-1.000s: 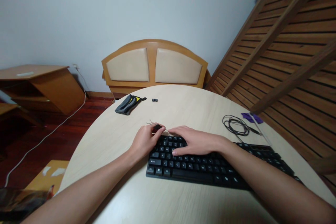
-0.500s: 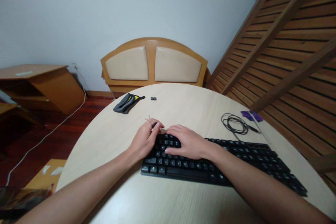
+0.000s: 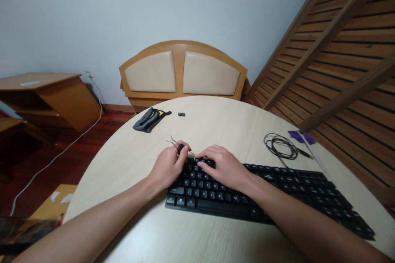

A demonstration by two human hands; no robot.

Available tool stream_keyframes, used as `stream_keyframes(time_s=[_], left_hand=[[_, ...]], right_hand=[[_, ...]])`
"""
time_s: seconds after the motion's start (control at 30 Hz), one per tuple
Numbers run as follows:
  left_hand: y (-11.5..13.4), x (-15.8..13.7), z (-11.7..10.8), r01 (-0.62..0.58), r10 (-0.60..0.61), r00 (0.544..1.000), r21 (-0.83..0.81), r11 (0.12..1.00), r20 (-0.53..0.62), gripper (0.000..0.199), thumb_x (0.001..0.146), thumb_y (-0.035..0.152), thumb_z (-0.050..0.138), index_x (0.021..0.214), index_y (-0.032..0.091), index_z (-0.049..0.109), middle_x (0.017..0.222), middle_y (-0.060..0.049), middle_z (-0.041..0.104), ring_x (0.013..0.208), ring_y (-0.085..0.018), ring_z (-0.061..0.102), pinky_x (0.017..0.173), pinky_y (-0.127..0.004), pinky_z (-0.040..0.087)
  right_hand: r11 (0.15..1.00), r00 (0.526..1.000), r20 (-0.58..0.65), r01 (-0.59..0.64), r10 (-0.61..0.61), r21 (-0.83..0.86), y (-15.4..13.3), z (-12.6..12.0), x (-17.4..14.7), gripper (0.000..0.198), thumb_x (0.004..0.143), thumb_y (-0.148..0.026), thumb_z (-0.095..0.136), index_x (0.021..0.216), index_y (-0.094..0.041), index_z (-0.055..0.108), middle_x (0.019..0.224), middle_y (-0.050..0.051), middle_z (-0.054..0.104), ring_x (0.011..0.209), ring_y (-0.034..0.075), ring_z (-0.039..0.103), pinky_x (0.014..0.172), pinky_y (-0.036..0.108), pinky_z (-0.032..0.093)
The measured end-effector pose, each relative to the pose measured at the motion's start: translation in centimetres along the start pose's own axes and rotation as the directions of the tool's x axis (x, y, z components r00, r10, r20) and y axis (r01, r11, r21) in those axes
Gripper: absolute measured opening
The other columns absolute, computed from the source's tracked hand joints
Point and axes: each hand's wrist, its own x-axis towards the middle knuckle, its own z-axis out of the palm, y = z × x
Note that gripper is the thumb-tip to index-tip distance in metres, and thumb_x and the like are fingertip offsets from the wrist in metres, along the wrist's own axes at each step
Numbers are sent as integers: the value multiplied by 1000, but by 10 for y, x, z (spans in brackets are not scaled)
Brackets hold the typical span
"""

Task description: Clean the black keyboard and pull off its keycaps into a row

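Observation:
A black keyboard [image 3: 222,207] lies at a slant on the round table. My left hand [image 3: 168,162] is closed at the keyboard's far left corner, around a wire keycap puller [image 3: 180,148] with a black middle. Two bent wire prongs stick out past the fingers, and a thin wire on the other side points toward the top-row keys. My right hand [image 3: 226,168] rests over the upper left keys, fingertips curled at the far edge and thumb bent close to them. A small pale bit shows beside its fingertips, too small to name.
Two loose black keycaps [image 3: 182,114] lie at the far side near a grey, black and yellow pouch [image 3: 148,121]. On the right are a coiled cable [image 3: 280,146], a purple cloth [image 3: 300,136] and a thin pale stick [image 3: 312,150]. A wooden headboard [image 3: 182,70] stands behind the table [image 3: 225,115].
My right thumb has moved up the keys, closer to its fingertips. My left hand has turned slightly, showing more of the puller. The view has shifted a little.

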Motion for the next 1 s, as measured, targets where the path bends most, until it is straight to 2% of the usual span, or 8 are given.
stream_keyframes(time_s=[0.2, 0.47, 0.67, 0.8, 1.0], left_hand=[[-2, 2, 0, 19, -18, 1000, -17, 1000, 13, 30, 99, 36, 38, 90, 19, 60, 66, 0, 63, 62, -18, 61, 63, -29, 40], [-1, 2, 0, 68, -66, 997, -68, 995, 33, 30, 98, 37, 39, 84, 19, 58, 63, 1, 61, 60, -18, 58, 63, -29, 40], [-3, 3, 2, 94, -86, 994, -113, 989, 74, 28, 98, 37, 41, 88, 18, 58, 66, 0, 62, 64, -18, 59, 66, -30, 41], [-1, 0, 1, 87, -70, 992, -170, 982, 101, 31, 99, 42, 42, 93, 17, 60, 70, 0, 63, 69, -19, 60, 69, -30, 43], [0, -2, -1, -5, 37, 991, -233, 972, 132, 29, 100, 39, 39, 97, 17, 58, 71, 1, 58, 68, -17, 55, 69, -29, 41]], right_hand=[[1000, 1000, -2, 18, -18, 15, 0, 2, 0, 16, 91, -26, 62, 105, -28, 69, 102, 2, 73, 100, 21, 64, 92, 38, 48], [998, 1000, -8, -14, 15, 69, -1, 3, 1, 15, 89, -21, 65, 103, -24, 69, 102, 2, 74, 98, 19, 65, 91, 34, 49], [997, 1000, -10, -16, 17, 73, -4, 1, 0, 14, 89, -19, 65, 102, -21, 69, 101, 3, 74, 98, 20, 65, 91, 36, 49], [997, 1000, -12, -27, 28, 74, -5, 2, 0, 15, 90, -20, 65, 104, -20, 69, 103, 4, 74, 99, 20, 65, 92, 37, 49], [996, 999, -24, -33, 35, 87, -2, 4, 1, 17, 90, -22, 65, 106, -21, 70, 103, 4, 74, 100, 21, 64, 92, 36, 48]])
